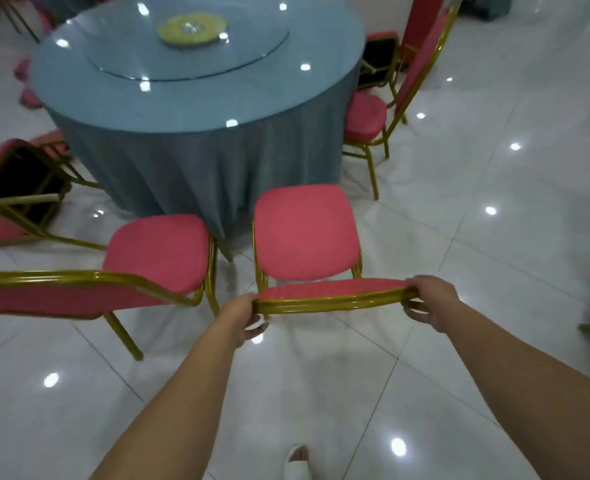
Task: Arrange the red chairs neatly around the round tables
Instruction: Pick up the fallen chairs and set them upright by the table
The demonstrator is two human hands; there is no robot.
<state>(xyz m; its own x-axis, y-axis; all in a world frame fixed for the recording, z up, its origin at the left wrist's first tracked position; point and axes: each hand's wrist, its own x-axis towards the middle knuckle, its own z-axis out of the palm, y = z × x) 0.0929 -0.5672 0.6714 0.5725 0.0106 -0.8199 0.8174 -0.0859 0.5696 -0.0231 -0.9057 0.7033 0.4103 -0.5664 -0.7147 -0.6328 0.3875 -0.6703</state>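
A red chair [305,233] with a gold frame stands upright at the near side of the round table [196,109], which wears a blue cloth. My left hand [243,318] grips the left end of its backrest top. My right hand [430,301] grips the right end. A second red chair [156,251] stands just to its left, seat toward the table. A third upright chair [366,116] is at the table's right. Another chair [20,188] lies tipped over on the floor at the left, its black underside showing.
A glass turntable [189,46] with a yellow-green disc sits on the table. One more tipped chair [380,58] lies behind the right one. The floor [494,237] is glossy white tile. My foot [297,460] shows at the bottom edge.
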